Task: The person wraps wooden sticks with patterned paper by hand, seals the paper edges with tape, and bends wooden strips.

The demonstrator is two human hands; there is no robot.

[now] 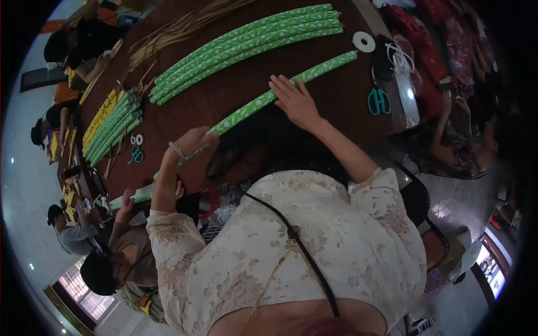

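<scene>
A long green tube with a white pattern lies slantwise on the dark table in front of me. My left hand, with a bracelet at its wrist, is closed around the tube's near left part. My right hand lies flat across the tube's middle, fingers stretched out and holding nothing. Beyond it, several matching green tubes lie side by side. Teal-handled scissors and a white tape roll are right of the tube's far end.
At the table's left lie a bundle of green tubes, yellow pieces, and scissors. Thin brown strips lie at the back. A black phone-like item and white cable are at right. Other people sit at both sides.
</scene>
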